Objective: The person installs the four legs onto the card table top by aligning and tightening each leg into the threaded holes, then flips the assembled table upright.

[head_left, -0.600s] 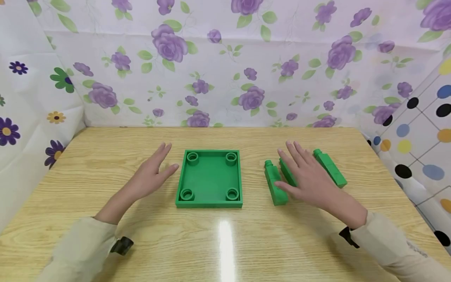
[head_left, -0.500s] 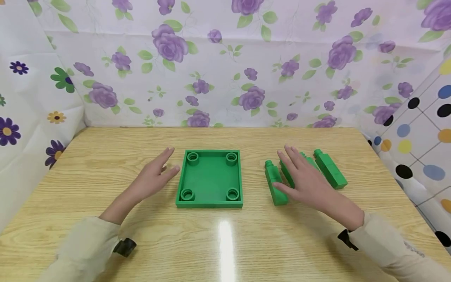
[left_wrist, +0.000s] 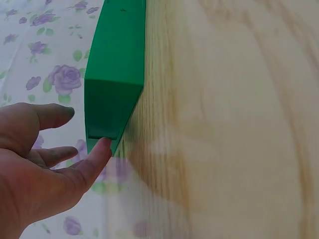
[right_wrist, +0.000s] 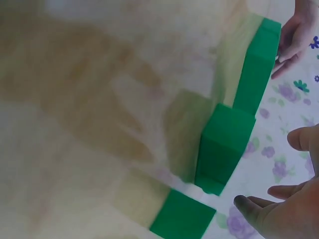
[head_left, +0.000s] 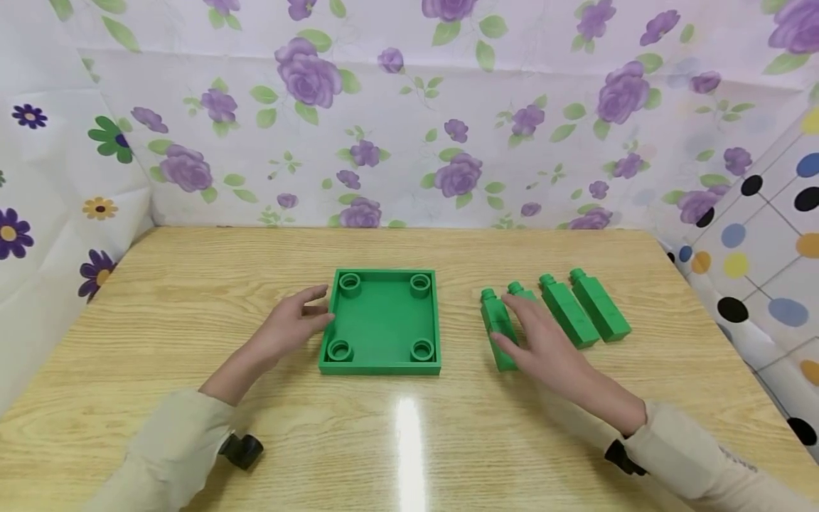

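4 green pegs (head_left: 569,313) beside tray (head_left: 381,323)

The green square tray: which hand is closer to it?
Left. The left hand touches the green tray at its left edge, fingers relaxed. The right hand is off to the tray's right, over the green blocks.

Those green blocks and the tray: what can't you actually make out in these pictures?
- Second block, head view: mostly hidden under the right hand; whether the fingers grip it is unclear.
- Left hand at the tray: in the left wrist view a fingertip seems to meet the tray's corner, but pressing or gripping cannot be told.
- Right wrist view: motion blur smears the table; one block is cut off by the bottom edge.
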Demonstrator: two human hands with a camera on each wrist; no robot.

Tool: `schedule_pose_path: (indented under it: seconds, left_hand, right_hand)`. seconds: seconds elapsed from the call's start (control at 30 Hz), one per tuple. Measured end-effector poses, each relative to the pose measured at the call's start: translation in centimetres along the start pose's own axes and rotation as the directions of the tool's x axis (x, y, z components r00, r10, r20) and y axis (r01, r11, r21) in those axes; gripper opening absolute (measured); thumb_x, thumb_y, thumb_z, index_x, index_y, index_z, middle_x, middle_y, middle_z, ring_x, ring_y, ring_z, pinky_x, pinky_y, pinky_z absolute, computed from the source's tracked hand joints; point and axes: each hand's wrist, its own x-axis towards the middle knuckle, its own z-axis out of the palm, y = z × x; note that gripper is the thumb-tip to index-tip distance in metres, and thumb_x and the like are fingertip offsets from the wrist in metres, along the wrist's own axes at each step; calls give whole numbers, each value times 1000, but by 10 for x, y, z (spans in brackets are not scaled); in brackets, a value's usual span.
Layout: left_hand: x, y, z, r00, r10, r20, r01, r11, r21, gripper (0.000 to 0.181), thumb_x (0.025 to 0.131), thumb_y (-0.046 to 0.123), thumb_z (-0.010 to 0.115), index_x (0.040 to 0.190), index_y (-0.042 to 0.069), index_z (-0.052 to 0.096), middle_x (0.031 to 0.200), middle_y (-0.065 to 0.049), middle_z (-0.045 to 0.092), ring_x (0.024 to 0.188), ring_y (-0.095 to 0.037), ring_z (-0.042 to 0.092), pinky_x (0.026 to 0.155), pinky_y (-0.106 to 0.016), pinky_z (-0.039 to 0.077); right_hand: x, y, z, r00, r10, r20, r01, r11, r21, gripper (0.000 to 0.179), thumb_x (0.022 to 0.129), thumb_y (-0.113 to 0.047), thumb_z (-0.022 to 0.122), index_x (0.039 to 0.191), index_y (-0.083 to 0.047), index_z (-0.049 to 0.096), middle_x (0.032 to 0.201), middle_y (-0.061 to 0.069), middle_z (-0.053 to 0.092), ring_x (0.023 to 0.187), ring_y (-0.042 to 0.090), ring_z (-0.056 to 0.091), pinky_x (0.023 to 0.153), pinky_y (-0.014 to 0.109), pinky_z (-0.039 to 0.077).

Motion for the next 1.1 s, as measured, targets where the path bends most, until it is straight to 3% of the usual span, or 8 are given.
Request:
schedule_pose_path:
  seconds: [0.13,0.23,0.47,0.73,1.1]
  left_hand:
    - [3,0,2,1000,-20,-1,20,1000,-23,58,98,8,56,148,-5,30,147,-26,35,129,-40,43,98,-49,43]
    - [4,-1,5,999,-32,-1,32,999,-37,55,98,6,57,146,-7,34,144,-27,39,127,-40,45,98,-48,43]
    - [5,-3,6,999,-39,-4,39,998,-55,54,97,6,57,145,-6,35,143,-27,40,127,-40,45,98,-48,43]
    - [8,-9,8,1000,-19,-1,19,998,-62,53,97,5,57,145,-6,37,143,-26,41,126,-39,46,99,-48,42]
    - [7,-11,7,1000,-26,-3,26,997,-75,53,97,5,57,145,-5,36,142,-25,42,125,-39,46,99,-47,42]
  right_hand:
    - [-3,0,5,1000,2,-26,-2,1000,-3,60,93,-19,67,139,8,41,136,25,48,113,37,54,85,48,50]
    - [-6,1,8,999,15,-40,-16,1000,-22,60,91,-19,69,137,10,43,131,26,51,105,35,58,78,46,52]
    - [-11,3,13,997,76,-28,-75,997,33,71,87,-19,75,139,13,39,130,28,50,110,37,58,83,43,53]
    - [-18,4,18,985,173,7,-173,985,15,86,82,-25,80,144,11,33,131,29,50,116,39,51,87,50,48]
    - [-15,4,20,980,199,13,-199,980,-11,81,81,-19,80,140,15,37,130,32,51,119,42,50,88,51,48]
